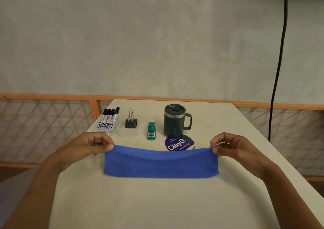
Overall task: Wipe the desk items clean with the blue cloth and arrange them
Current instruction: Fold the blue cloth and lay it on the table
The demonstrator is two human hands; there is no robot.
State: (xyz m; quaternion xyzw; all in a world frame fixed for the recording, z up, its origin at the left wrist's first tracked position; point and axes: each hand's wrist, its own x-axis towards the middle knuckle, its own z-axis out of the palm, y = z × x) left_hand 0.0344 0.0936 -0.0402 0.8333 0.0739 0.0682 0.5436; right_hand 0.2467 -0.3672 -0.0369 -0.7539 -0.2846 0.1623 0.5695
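Head view: the blue cloth [161,163] is stretched across the middle of the frame, just above the pale table [157,202]. Its lower edge seems to rest on the tabletop, though that contact is hard to judge. The left hand [91,146], at centre left, pinches the cloth's upper left corner between thumb and curled fingers. The right hand [233,146], at centre right, pinches the upper right corner the same way. Both forearms run out of the bottom corners of the frame.

The sagging top edge of the cloth covers the lower rim of a round purple sticker [179,143] printed "ClayGo"; its smaller lettering is only partly readable. The base of the dark green mug [174,121] hides the sticker's upper edge. The mug stands upright with its handle toward the right of the frame, and a closed lid hides whatever is inside.

Left of the mug lies a green stapler [151,131], then a black binder clip [131,120] with its wire arms up. At the row's left end, four black-capped markers [109,119] lie side by side in what looks like a clear case, whose outline is faint. The left hand's knuckles cover the near end of that case.

A black cable [278,62] hangs down the wall at upper right, and its lower end passes behind the table edge.
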